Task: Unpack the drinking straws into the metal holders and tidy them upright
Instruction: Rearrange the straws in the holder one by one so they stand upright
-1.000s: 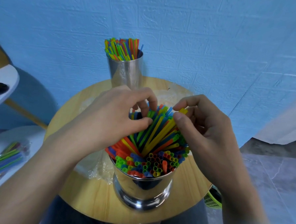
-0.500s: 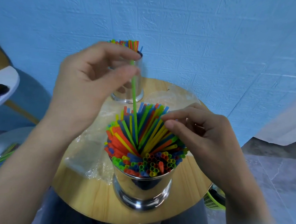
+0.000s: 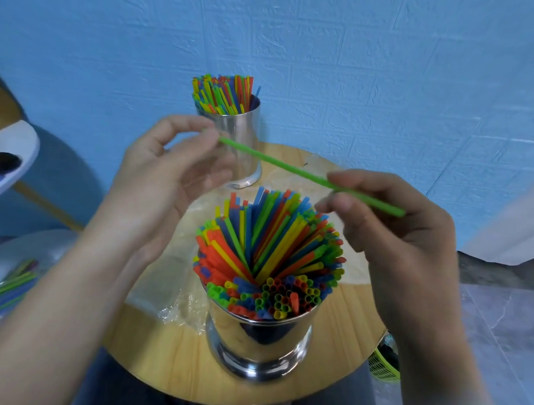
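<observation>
A shiny metal holder stands near the front of the round wooden table, packed with coloured straws that lean and fan out. A second metal holder with upright straws stands at the back. Above the near holder a single green straw lies almost level. My left hand pinches its far-left end, and my right hand pinches it near the other end.
Clear plastic wrapping lies crumpled on the table left of the near holder. A pack of straws rests on a white surface at the far left. A green basket sits on the floor to the right. Behind is a blue wall.
My left hand pulled one green straw up out of the near holder and turned it level. My right hand left the bunch and took hold of the straw's other end.
</observation>
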Demonstrator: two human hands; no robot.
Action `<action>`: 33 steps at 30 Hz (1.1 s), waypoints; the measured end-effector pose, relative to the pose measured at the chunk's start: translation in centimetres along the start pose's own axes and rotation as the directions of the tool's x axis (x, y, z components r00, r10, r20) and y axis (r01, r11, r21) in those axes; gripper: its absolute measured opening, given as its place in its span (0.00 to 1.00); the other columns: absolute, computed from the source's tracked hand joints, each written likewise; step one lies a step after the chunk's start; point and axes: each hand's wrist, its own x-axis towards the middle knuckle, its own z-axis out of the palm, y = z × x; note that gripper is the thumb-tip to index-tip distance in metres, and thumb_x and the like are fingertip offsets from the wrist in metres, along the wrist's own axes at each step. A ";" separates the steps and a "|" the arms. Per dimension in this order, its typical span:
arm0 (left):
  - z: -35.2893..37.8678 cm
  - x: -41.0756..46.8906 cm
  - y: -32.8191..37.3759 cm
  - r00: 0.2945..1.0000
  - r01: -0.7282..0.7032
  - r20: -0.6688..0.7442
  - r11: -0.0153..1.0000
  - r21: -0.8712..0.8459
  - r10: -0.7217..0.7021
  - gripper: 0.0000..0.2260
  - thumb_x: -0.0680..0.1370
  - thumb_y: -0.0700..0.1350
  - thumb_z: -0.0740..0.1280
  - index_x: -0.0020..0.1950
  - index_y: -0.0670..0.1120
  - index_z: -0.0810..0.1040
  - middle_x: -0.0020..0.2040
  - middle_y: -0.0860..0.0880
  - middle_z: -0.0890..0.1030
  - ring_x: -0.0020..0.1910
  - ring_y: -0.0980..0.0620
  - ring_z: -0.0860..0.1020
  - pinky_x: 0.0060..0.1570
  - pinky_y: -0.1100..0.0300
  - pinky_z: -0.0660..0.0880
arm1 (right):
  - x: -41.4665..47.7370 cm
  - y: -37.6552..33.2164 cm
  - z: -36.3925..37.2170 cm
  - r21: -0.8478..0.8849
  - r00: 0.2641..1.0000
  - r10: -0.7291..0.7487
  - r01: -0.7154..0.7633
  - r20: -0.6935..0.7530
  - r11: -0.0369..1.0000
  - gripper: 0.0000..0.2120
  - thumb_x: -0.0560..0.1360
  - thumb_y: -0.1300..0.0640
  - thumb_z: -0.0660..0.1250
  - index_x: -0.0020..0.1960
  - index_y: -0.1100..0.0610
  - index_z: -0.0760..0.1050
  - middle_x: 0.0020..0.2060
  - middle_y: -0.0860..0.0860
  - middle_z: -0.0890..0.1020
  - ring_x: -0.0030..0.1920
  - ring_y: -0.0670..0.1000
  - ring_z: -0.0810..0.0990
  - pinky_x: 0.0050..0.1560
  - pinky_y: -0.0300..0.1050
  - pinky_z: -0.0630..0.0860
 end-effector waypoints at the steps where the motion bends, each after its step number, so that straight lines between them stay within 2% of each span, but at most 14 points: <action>1: 0.0 -0.1 -0.3 0.999 0.021 0.043 0.994 0.111 -0.026 0.06 0.74 0.45 0.71 0.50 0.49 0.79 0.42 0.51 0.85 0.44 0.53 0.84 0.49 0.58 0.80 | 0.1 0.0 -0.1 0.070 0.999 -0.005 0.008 -0.040 0.998 0.05 0.75 0.54 0.71 0.49 0.50 0.85 0.38 0.52 0.86 0.34 0.46 0.77 0.38 0.36 0.72; 3: 0.0 -0.1 -0.7 0.993 0.007 0.106 0.945 0.326 -0.044 0.11 0.73 0.49 0.72 0.55 0.50 0.81 0.48 0.51 0.87 0.49 0.53 0.84 0.54 0.56 0.79 | 0.2 0.0 -0.5 0.104 0.988 -0.034 0.050 -0.150 0.993 0.06 0.77 0.50 0.70 0.47 0.50 0.85 0.36 0.53 0.85 0.33 0.51 0.72 0.36 0.40 0.69; 5: 0.1 0.0 -0.8 0.978 -0.041 0.200 0.872 0.487 -0.065 0.16 0.74 0.53 0.74 0.61 0.54 0.81 0.53 0.55 0.86 0.54 0.56 0.83 0.56 0.59 0.78 | 0.3 0.2 -0.8 0.050 0.966 -0.071 0.086 -0.247 0.995 0.10 0.82 0.49 0.66 0.45 0.48 0.81 0.33 0.50 0.81 0.33 0.53 0.71 0.34 0.42 0.68; 7: 0.3 0.1 -0.9 0.936 -0.052 0.307 0.796 0.604 -0.172 0.20 0.71 0.57 0.77 0.62 0.59 0.80 0.54 0.60 0.84 0.53 0.62 0.83 0.50 0.67 0.78 | 0.4 0.0 -0.8 -0.017 0.958 -0.099 0.098 -0.269 0.995 0.13 0.86 0.51 0.60 0.44 0.51 0.76 0.31 0.49 0.77 0.32 0.52 0.72 0.33 0.42 0.67; 9: 0.5 0.2 -1.2 0.905 -0.050 0.345 0.741 0.670 -0.251 0.17 0.71 0.54 0.79 0.59 0.60 0.82 0.49 0.63 0.85 0.48 0.65 0.82 0.43 0.72 0.76 | 0.4 0.2 -0.7 -0.120 0.973 -0.116 0.093 -0.202 0.988 0.14 0.86 0.51 0.59 0.44 0.54 0.74 0.31 0.52 0.75 0.32 0.49 0.72 0.34 0.41 0.68; 13: 0.9 0.5 -1.6 0.929 -0.078 0.318 0.739 0.669 -0.190 0.09 0.74 0.44 0.76 0.53 0.54 0.85 0.38 0.64 0.84 0.36 0.64 0.82 0.36 0.72 0.75 | 0.2 1.0 0.0 -0.370 1.000 -0.014 0.022 0.026 0.929 0.10 0.83 0.50 0.63 0.45 0.50 0.77 0.35 0.50 0.77 0.34 0.49 0.74 0.35 0.47 0.70; 16: 0.8 0.4 -1.6 0.933 -0.089 0.319 0.752 0.653 -0.167 0.09 0.75 0.42 0.75 0.52 0.54 0.84 0.37 0.64 0.84 0.35 0.65 0.81 0.34 0.74 0.73 | 0.1 1.2 0.1 -0.353 0.996 0.063 -0.039 0.057 0.935 0.03 0.82 0.54 0.69 0.50 0.47 0.78 0.37 0.48 0.77 0.36 0.50 0.74 0.35 0.43 0.73; 19: 0.5 0.2 -1.7 0.936 -0.109 0.323 0.755 0.647 -0.142 0.09 0.76 0.40 0.74 0.52 0.52 0.85 0.37 0.64 0.84 0.35 0.67 0.81 0.33 0.76 0.71 | 0.1 1.4 0.1 -0.347 0.995 0.088 -0.065 0.051 0.935 0.13 0.79 0.58 0.72 0.59 0.43 0.78 0.40 0.49 0.77 0.37 0.53 0.76 0.38 0.49 0.76; 21: 0.4 0.2 -1.8 0.938 -0.113 0.320 0.757 0.644 -0.132 0.09 0.76 0.40 0.74 0.53 0.52 0.85 0.37 0.65 0.84 0.35 0.68 0.80 0.34 0.77 0.70 | 0.2 1.4 0.1 -0.362 0.995 0.088 -0.063 0.053 0.930 0.14 0.80 0.56 0.71 0.61 0.41 0.79 0.41 0.49 0.78 0.38 0.52 0.76 0.40 0.51 0.76; 23: 0.4 0.1 -1.9 0.935 -0.115 0.328 0.762 0.637 -0.133 0.09 0.76 0.40 0.74 0.53 0.51 0.85 0.37 0.64 0.83 0.33 0.67 0.79 0.33 0.76 0.70 | 0.3 1.6 0.0 -0.410 0.996 0.076 -0.049 0.049 0.911 0.09 0.82 0.49 0.67 0.59 0.38 0.81 0.42 0.45 0.80 0.41 0.50 0.79 0.43 0.51 0.77; 26: 0.4 0.0 -1.7 0.930 -0.121 0.341 0.765 0.633 -0.135 0.08 0.77 0.39 0.73 0.53 0.50 0.85 0.37 0.64 0.83 0.32 0.67 0.79 0.32 0.76 0.70 | 0.3 2.0 -0.2 -0.462 0.995 0.090 -0.065 0.032 0.885 0.11 0.82 0.42 0.61 0.51 0.35 0.83 0.44 0.46 0.81 0.46 0.49 0.81 0.46 0.50 0.76; 28: 0.3 -0.1 -1.7 0.926 -0.125 0.351 0.759 0.639 -0.142 0.07 0.77 0.42 0.73 0.53 0.53 0.84 0.40 0.64 0.84 0.34 0.66 0.79 0.34 0.75 0.71 | 0.3 2.1 -0.2 -0.458 0.992 0.126 -0.100 0.027 0.883 0.11 0.83 0.43 0.62 0.52 0.37 0.84 0.45 0.45 0.83 0.46 0.48 0.81 0.45 0.48 0.77; 30: 0.0 -0.1 -1.6 0.915 -0.137 0.369 0.733 0.666 -0.165 0.07 0.77 0.52 0.74 0.54 0.59 0.83 0.48 0.62 0.84 0.43 0.66 0.81 0.42 0.70 0.73 | 0.5 2.1 -0.3 -0.438 0.975 0.219 -0.178 0.045 0.881 0.10 0.83 0.45 0.63 0.57 0.40 0.83 0.46 0.43 0.85 0.46 0.46 0.82 0.45 0.43 0.79; 33: 0.3 0.0 -1.1 0.867 -0.131 0.423 0.698 0.704 -0.264 0.21 0.68 0.63 0.74 0.60 0.64 0.79 0.54 0.65 0.83 0.51 0.67 0.81 0.45 0.71 0.77 | 0.8 2.0 -0.5 -0.397 0.926 0.336 -0.247 0.173 0.884 0.12 0.84 0.50 0.62 0.57 0.43 0.84 0.48 0.44 0.87 0.50 0.46 0.85 0.51 0.51 0.83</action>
